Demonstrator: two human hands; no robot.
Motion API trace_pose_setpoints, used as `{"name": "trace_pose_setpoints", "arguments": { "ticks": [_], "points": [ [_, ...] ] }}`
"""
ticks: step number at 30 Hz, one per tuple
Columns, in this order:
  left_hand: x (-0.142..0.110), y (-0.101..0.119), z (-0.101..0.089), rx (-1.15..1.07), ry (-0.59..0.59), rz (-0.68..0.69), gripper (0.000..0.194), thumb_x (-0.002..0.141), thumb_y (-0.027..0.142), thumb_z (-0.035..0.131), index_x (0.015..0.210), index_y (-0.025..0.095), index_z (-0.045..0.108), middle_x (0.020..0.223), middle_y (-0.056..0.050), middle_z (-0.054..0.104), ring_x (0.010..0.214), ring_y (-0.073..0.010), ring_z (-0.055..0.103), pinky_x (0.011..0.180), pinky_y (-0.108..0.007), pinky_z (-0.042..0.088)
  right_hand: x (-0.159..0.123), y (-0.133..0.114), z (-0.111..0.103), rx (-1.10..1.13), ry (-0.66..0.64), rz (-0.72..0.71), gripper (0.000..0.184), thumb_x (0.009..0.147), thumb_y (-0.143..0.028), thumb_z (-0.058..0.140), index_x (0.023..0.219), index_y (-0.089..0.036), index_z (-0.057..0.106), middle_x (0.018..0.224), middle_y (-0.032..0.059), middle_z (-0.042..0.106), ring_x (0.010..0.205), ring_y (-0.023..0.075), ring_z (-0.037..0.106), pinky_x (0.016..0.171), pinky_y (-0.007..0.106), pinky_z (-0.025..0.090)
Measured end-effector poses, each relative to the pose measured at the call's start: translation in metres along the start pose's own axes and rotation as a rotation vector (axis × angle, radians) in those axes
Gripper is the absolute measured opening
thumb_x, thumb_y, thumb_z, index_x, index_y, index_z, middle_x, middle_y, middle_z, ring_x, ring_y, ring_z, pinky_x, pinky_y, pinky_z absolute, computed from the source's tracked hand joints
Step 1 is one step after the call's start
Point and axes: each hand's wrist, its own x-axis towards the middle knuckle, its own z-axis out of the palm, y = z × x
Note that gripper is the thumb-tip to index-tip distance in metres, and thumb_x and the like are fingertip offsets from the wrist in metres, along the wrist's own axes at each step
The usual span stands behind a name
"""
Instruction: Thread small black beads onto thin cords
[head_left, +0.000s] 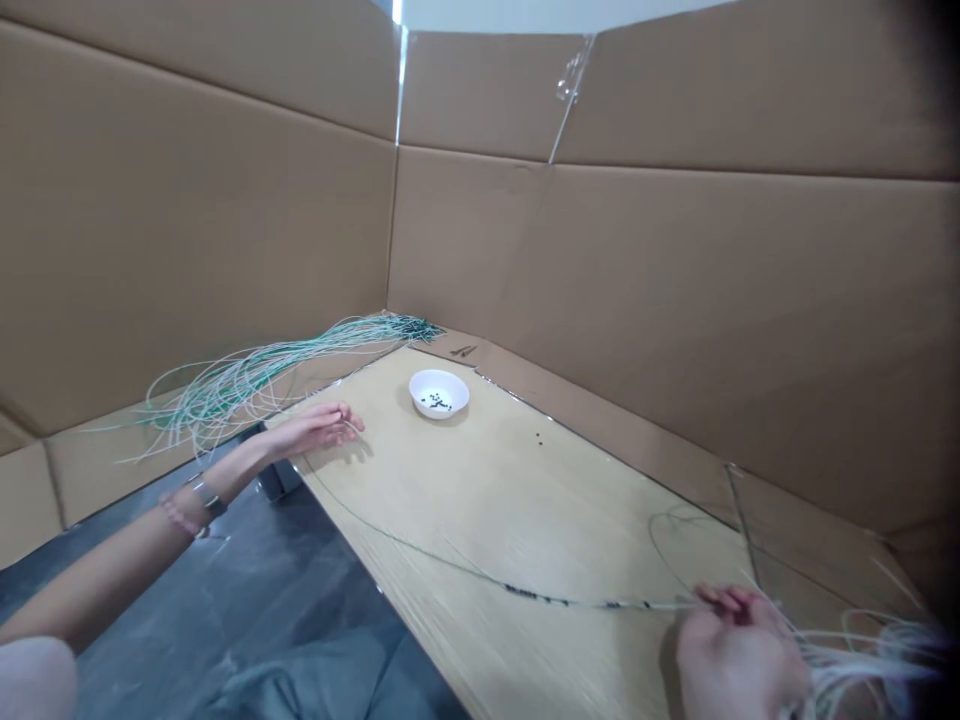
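My right hand (739,645), at the lower right, has its fingers pinched round a thin light-green cord. Small black pieces like beads are threaded along the cord (555,600) just left of this hand. From there the cord runs left across the wooden board and passes beneath my left hand (319,430). That hand hovers over the board's left edge, its fingers stretched out and holding nothing that I can see. Beyond it, a white bowl (439,376) contains several tiny black pieces.
A bundle of green and white cords (277,370) lies along the left cardboard ledge. More white cords (862,655) spread at the lower right. Two loose black pieces (538,438) and some small brown items (463,351) lie toward the back. Tall cardboard walls (675,260) surround the board.
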Motion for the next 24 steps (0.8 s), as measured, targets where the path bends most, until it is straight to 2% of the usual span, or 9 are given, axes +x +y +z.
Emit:
{"name": "trace_pose_setpoints", "arguments": {
  "ticks": [3, 5, 7, 9, 10, 13, 16, 18, 24],
  "points": [
    [-0.006, 0.016, 0.04, 0.01, -0.096, 0.037, 0.022, 0.083, 0.037, 0.062, 0.085, 0.017, 0.053, 0.089, -0.003, 0.063, 0.078, -0.0096, 0.058, 0.066, -0.021, 0.043, -0.004, -0.013, 0.004, 0.031, 0.178, -0.019, 0.027, 0.046, -0.033, 0.057, 0.051, -0.03, 0.03, 0.058, -0.0022, 0.022, 0.048, 0.0131, 0.014, 0.049, 0.033, 0.011],
    [0.0, 0.02, 0.076, 0.03, -0.196, 0.022, 0.025, 0.079, 0.036, 0.067, 0.082, 0.014, 0.057, 0.085, -0.005, 0.063, 0.075, -0.0111, 0.058, 0.066, -0.023, 0.044, -0.013, -0.023, 0.013, 0.028, 0.237, -0.05, 0.025, 0.05, -0.033, 0.059, 0.054, -0.03, 0.034, 0.06, -0.0017, 0.026, 0.048, 0.0147, 0.018, 0.049, 0.034, 0.012],
    [0.017, 0.015, 0.114, 0.026, -0.347, -0.019, 0.031, 0.072, 0.041, 0.072, 0.079, 0.013, 0.059, 0.08, -0.004, 0.063, 0.073, -0.0117, 0.057, 0.064, -0.024, 0.044, -0.026, -0.03, 0.025, -0.009, 0.267, -0.113, 0.023, 0.059, -0.036, 0.061, 0.06, -0.03, 0.039, 0.063, -0.0011, 0.033, 0.051, 0.0157, 0.027, 0.049, 0.034, 0.017],
    [0.043, 0.005, 0.149, -0.001, -0.399, -0.049, 0.035, 0.066, 0.043, 0.076, 0.076, 0.012, 0.06, 0.076, -0.004, 0.062, 0.07, -0.0121, 0.057, 0.063, -0.024, 0.043, -0.041, -0.036, 0.035, -0.088, 0.251, -0.167, 0.024, 0.063, -0.041, 0.063, 0.068, -0.026, 0.045, 0.067, -0.0011, 0.042, 0.054, 0.0144, 0.035, 0.051, 0.033, 0.026],
    [0.057, -0.001, 0.164, -0.022, -0.401, -0.059, 0.037, 0.064, 0.043, 0.077, 0.074, 0.012, 0.059, 0.072, -0.003, 0.06, 0.069, -0.0117, 0.056, 0.063, -0.025, 0.043, -0.049, -0.038, 0.039, -0.145, 0.201, -0.173, 0.026, 0.064, -0.043, 0.066, 0.072, -0.023, 0.05, 0.067, -0.0005, 0.047, 0.056, 0.014, 0.04, 0.053, 0.032, 0.031],
    [0.093, -0.017, 0.202, -0.12, -0.35, -0.073, 0.037, 0.065, 0.042, 0.076, 0.076, 0.013, 0.056, 0.073, -0.001, 0.057, 0.07, -0.0104, 0.054, 0.069, -0.026, 0.042, -0.069, -0.04, 0.044, -0.29, -0.036, -0.126, 0.028, 0.062, -0.04, 0.071, 0.072, -0.016, 0.06, 0.062, 0.0018, 0.056, 0.057, 0.0147, 0.051, 0.054, 0.029, 0.039],
    [0.112, -0.027, 0.229, -0.219, -0.337, -0.108, 0.034, 0.066, 0.038, 0.075, 0.079, 0.013, 0.055, 0.077, 0.0, 0.056, 0.072, -0.0092, 0.053, 0.074, -0.026, 0.041, -0.08, -0.043, 0.044, -0.355, -0.187, -0.093, 0.024, 0.066, -0.037, 0.069, 0.071, -0.015, 0.064, 0.063, 0.0038, 0.061, 0.056, 0.0142, 0.054, 0.05, 0.025, 0.042],
    [0.115, -0.03, 0.24, -0.261, -0.368, -0.148, 0.032, 0.066, 0.034, 0.076, 0.079, 0.013, 0.055, 0.076, 0.0, 0.057, 0.073, -0.009, 0.054, 0.076, -0.025, 0.041, -0.084, -0.046, 0.043, -0.375, -0.224, -0.081, 0.02, 0.069, -0.035, 0.068, 0.072, -0.015, 0.065, 0.063, 0.0029, 0.062, 0.052, 0.0124, 0.053, 0.047, 0.024, 0.043],
    [0.111, -0.028, 0.252, -0.398, -0.438, -0.309, 0.017, 0.072, 0.02, 0.073, 0.083, 0.012, 0.064, 0.072, 0.0, 0.062, 0.07, -0.0077, 0.057, 0.073, -0.022, 0.042, -0.09, -0.061, 0.041, -0.401, -0.337, -0.131, 0.008, 0.081, -0.022, 0.061, 0.074, -0.02, 0.065, 0.062, -0.0021, 0.059, 0.054, 0.0092, 0.053, 0.047, 0.019, 0.042]
  ]
}}
